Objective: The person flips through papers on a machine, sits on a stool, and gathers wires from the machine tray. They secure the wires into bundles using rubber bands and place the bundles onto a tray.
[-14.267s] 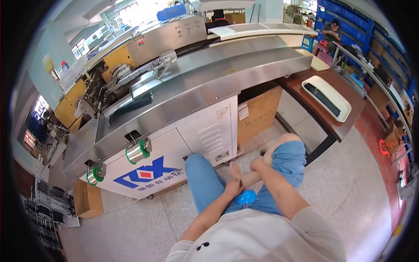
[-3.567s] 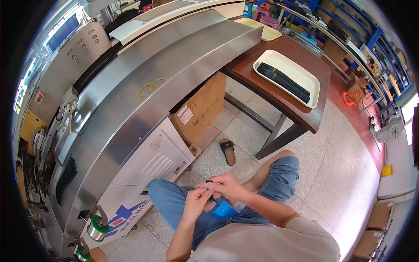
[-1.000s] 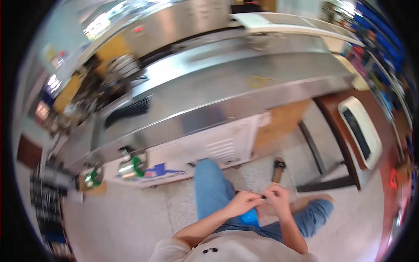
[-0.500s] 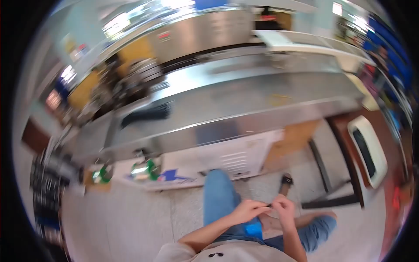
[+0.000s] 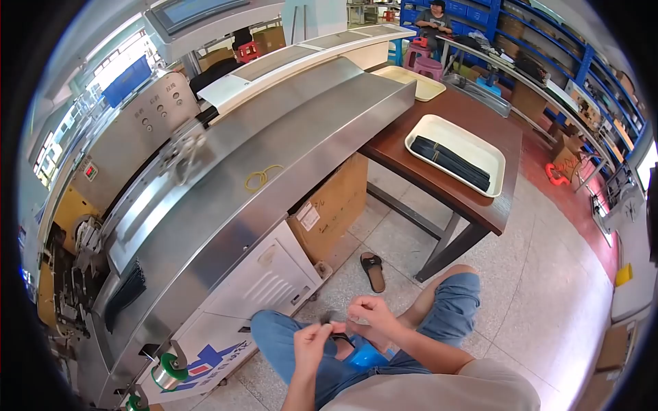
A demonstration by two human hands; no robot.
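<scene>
Close together over my lap, both hands are closed in a pinch. My left hand (image 5: 312, 344) has thumb and fingers pressed together, and a small dark blurred piece (image 5: 334, 318) shows at its fingertips. Slightly higher and to the right is my right hand (image 5: 370, 314), its fingertips pinched; whatever is between them is too small to make out. A gap separates the hands. Below them, a bright blue surface (image 5: 368, 357) shows between my legs.
A steel trough (image 5: 301, 140) runs along the machine, carrying yellow bands (image 5: 259, 179) and a black bundle (image 5: 125, 298). A white tray (image 5: 495, 162) with banded black strands (image 5: 452, 163) sits on the brown table (image 5: 473, 113). Green-flanged spools (image 5: 166, 373), a sandal (image 5: 373, 272) and a seated person (image 5: 435, 26) also show.
The view has swung to the right, bringing the brown table and tray nearer the middle. My hands, close together before, are now farther apart, the right one raised.
</scene>
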